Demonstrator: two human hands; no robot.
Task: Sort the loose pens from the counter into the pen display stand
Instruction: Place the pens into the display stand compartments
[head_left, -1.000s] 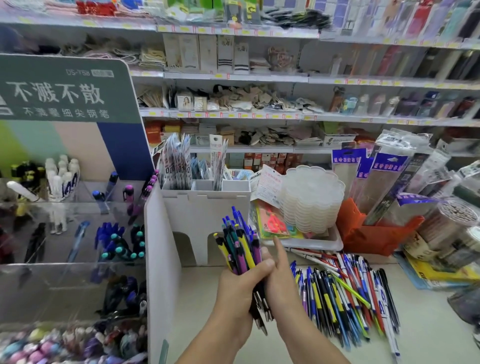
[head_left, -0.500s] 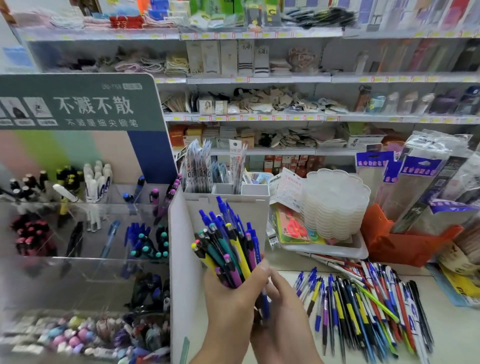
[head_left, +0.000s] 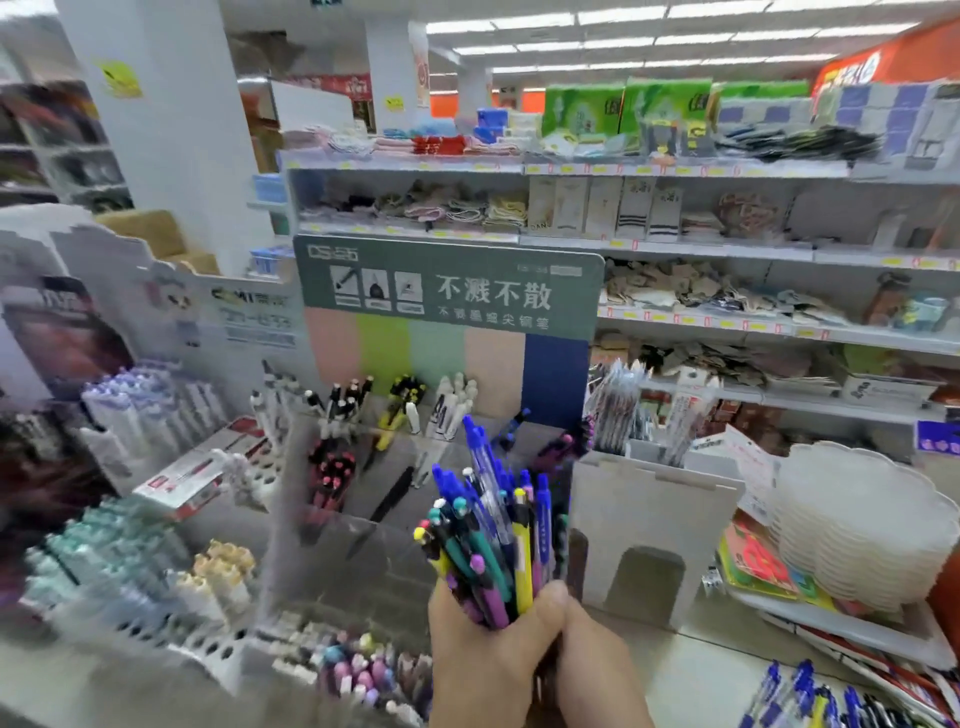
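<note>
The left hand (head_left: 488, 654) wraps a bundle of pens (head_left: 491, 540) upright, thumb curled across the barrels, in front of the clear pen display stand (head_left: 363, 530). The right hand (head_left: 597, 660) presses against the bundle's far side; its fingers are hidden, so its hold probably cannot be judged. More loose pens (head_left: 810, 699) lie on the counter (head_left: 691, 680), cut off at the frame's lower right. The stand's left tiers are blurred.

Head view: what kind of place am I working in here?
Most likely a retail shop's stationery section: stocked shelves with price tags, a tiered pen display stand under a printed sign, and a bundle of pens held in both hands.
</note>
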